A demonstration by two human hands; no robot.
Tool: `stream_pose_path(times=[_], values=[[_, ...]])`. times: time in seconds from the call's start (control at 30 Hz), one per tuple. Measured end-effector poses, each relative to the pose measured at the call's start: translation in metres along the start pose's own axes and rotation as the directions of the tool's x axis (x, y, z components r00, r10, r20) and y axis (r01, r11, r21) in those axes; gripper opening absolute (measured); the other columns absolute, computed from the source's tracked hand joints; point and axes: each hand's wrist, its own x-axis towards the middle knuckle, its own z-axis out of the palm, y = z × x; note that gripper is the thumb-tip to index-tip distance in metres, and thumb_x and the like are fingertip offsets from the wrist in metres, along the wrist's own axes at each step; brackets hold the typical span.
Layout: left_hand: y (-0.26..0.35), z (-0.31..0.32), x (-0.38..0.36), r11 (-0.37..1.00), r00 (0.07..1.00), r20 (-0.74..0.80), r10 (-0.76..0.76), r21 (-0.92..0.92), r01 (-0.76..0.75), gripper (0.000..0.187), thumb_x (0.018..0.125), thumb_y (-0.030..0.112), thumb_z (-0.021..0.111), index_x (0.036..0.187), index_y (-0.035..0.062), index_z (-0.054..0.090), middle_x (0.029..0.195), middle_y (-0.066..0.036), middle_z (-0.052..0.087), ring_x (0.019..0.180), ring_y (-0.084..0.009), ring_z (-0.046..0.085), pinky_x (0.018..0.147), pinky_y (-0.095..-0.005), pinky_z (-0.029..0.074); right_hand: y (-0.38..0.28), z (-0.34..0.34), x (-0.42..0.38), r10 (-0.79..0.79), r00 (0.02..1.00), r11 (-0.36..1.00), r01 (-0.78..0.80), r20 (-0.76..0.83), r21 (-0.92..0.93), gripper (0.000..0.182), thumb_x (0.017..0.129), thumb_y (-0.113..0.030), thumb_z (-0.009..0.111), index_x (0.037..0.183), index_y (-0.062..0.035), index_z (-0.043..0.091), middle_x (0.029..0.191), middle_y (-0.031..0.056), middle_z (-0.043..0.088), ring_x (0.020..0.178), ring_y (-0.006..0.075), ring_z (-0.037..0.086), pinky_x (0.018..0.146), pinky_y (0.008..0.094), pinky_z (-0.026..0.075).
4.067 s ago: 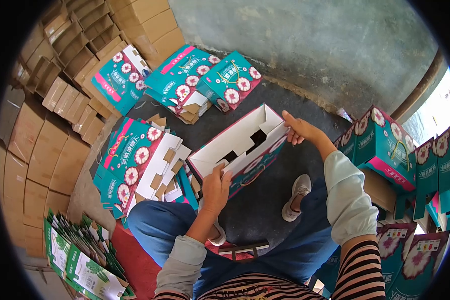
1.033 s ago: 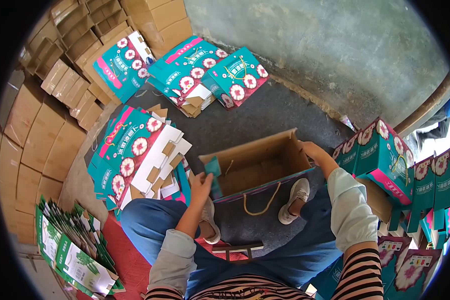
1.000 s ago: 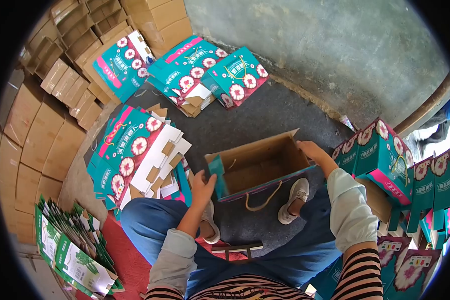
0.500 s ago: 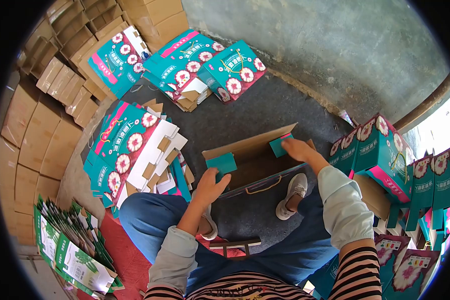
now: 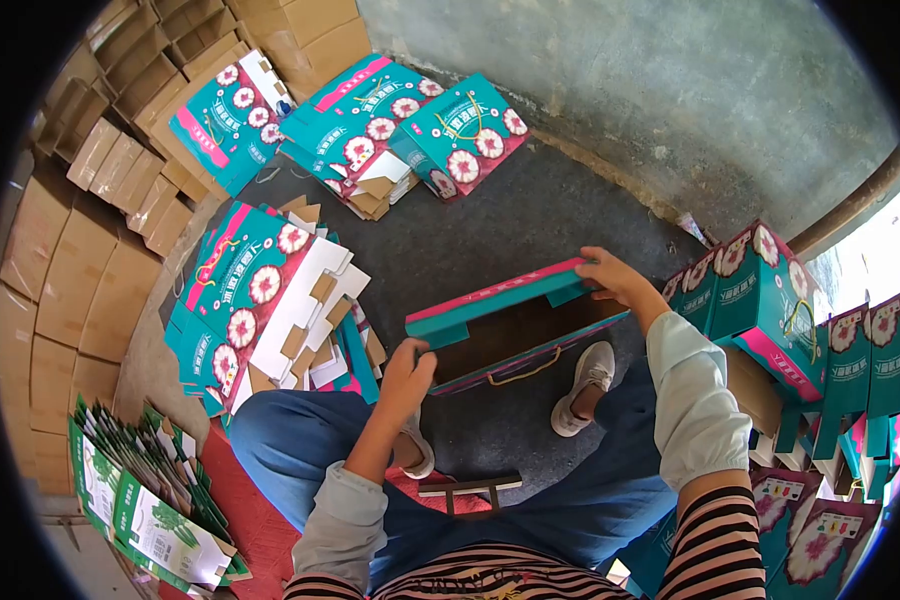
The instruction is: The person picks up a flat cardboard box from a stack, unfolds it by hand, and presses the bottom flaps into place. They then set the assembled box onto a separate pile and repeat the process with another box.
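Observation:
A teal and pink cardboard gift box (image 5: 530,372) stands on the dark floor between my feet. Its long lid flap (image 5: 495,290) is tilted partway over the opening, with dark space showing beneath it. A yellow cord handle (image 5: 526,370) hangs along the side nearest me. My right hand (image 5: 615,277) grips the lid flap at its right end, thumb on top and fingers under the edge. At the box's left end, my left hand (image 5: 407,375) has its fingers curled against the corner by the lid; the fingertips are partly hidden.
Flattened teal cartons (image 5: 260,300) lie piled at the left, with more stacks (image 5: 370,120) behind. Assembled gift boxes (image 5: 760,300) stand at the right. Brown cartons (image 5: 45,270) are stacked far left, near flattened green cartons (image 5: 150,500). A concrete wall (image 5: 650,90) bounds the back.
The lid flap has swung over toward me, so its pink and teal outer face now shows. My right hand has moved up to its edge, and my left hand has shifted slightly left.

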Motion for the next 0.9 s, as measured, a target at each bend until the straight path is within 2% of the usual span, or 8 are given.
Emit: stream_pose_path(times=[0.1,0.2,0.27,0.4,0.57,0.67,0.77,0.9], values=[[-0.011,-0.008,-0.014,1.000,0.993,-0.113,0.024,0.022,-0.022,0.032,0.086,0.020,0.048,0.108,-0.0016,0.055,0.095,-0.021,0.062,0.089,-0.0322,0.061,0.081,-0.0380,0.046,-0.004,0.000,-0.011,-0.137,0.988,0.715,0.147,0.069,-0.684,0.066,0.079,-0.037,0.069,0.137,-0.0172,0.044,0.141,0.0159,0.039,0.126,0.0337,0.043,0.100,0.0492,0.037],[-0.011,-0.013,-0.020,0.998,0.992,-0.129,-0.011,0.059,0.019,0.030,0.086,0.018,0.047,0.108,-0.0015,0.055,0.094,-0.021,0.061,0.090,-0.0320,0.060,0.081,-0.0381,0.045,0.009,0.009,-0.005,-0.319,0.941,0.561,0.286,0.116,-0.777,0.062,0.075,-0.033,0.074,0.130,-0.0161,0.051,0.133,0.0149,0.046,0.124,0.0333,0.044,0.098,0.0440,0.041],[-0.005,-0.014,-0.021,0.997,0.994,-0.101,-0.043,0.055,0.049,0.029,0.087,0.019,0.048,0.106,-0.0014,0.056,0.093,-0.021,0.061,0.091,-0.0324,0.060,0.082,-0.0387,0.045,0.000,0.017,-0.015,-0.316,0.942,0.281,0.209,0.115,-0.937,0.066,0.072,-0.037,0.077,0.128,-0.0140,0.053,0.126,0.0134,0.050,0.119,0.0321,0.048,0.094,0.0422,0.045],[-0.003,-0.009,-0.014,0.990,0.990,-0.057,0.133,0.058,-0.130,0.032,0.091,0.027,0.051,0.104,-0.0007,0.058,0.096,-0.019,0.060,0.088,-0.0329,0.059,0.080,-0.0387,0.045,-0.006,0.037,-0.008,-0.346,0.913,-0.051,0.213,0.218,-0.976,0.076,0.064,-0.034,0.083,0.129,-0.0121,0.050,0.118,0.0096,0.053,0.110,0.0282,0.054,0.087,0.0383,0.050],[-0.007,0.000,0.003,0.992,0.990,0.067,0.124,-0.034,-0.122,0.034,0.093,0.029,0.053,0.113,0.0021,0.059,0.106,-0.017,0.056,0.087,-0.0301,0.057,0.077,-0.0375,0.045,-0.005,0.052,-0.001,-0.371,0.909,-0.038,0.190,0.191,-0.981,0.088,0.061,-0.030,0.084,0.135,-0.0114,0.040,0.120,0.0095,0.051,0.107,0.0286,0.056,0.083,0.0369,0.052],[0.006,0.000,0.003,0.985,0.980,0.163,0.113,0.109,-0.132,0.035,0.091,0.025,0.058,0.121,0.0080,0.057,0.116,-0.017,0.052,0.093,-0.0291,0.057,0.078,-0.0374,0.046,-0.001,0.055,0.006,-0.374,0.910,-0.069,0.167,0.181,-0.984,0.089,0.061,-0.031,0.084,0.136,-0.0111,0.038,0.121,0.0104,0.050,0.107,0.0288,0.056,0.082,0.0365,0.053],[-0.006,0.006,0.009,0.748,0.893,0.199,0.403,0.491,-0.447,0.044,0.085,0.026,0.065,0.126,0.0147,0.055,0.120,-0.017,0.049,0.091,-0.0294,0.059,0.077,-0.0390,0.050,0.002,0.057,0.006,-0.403,0.898,-0.086,0.154,0.176,-0.984,0.087,0.061,-0.030,0.084,0.133,-0.0099,0.040,0.119,0.0109,0.050,0.106,0.0288,0.056,0.080,0.0359,0.054],[-0.018,0.017,0.011,0.549,0.839,0.242,0.487,0.663,-0.510,0.050,0.079,0.026,0.069,0.127,0.0211,0.055,0.123,-0.017,0.049,0.094,-0.0331,0.057,0.079,-0.0409,0.049,0.006,0.061,0.008,-0.446,0.881,-0.093,0.129,0.157,-0.987,0.082,0.060,-0.029,0.085,0.127,-0.0082,0.042,0.115,0.0109,0.050,0.104,0.0286,0.057,0.076,0.0355,0.055]])
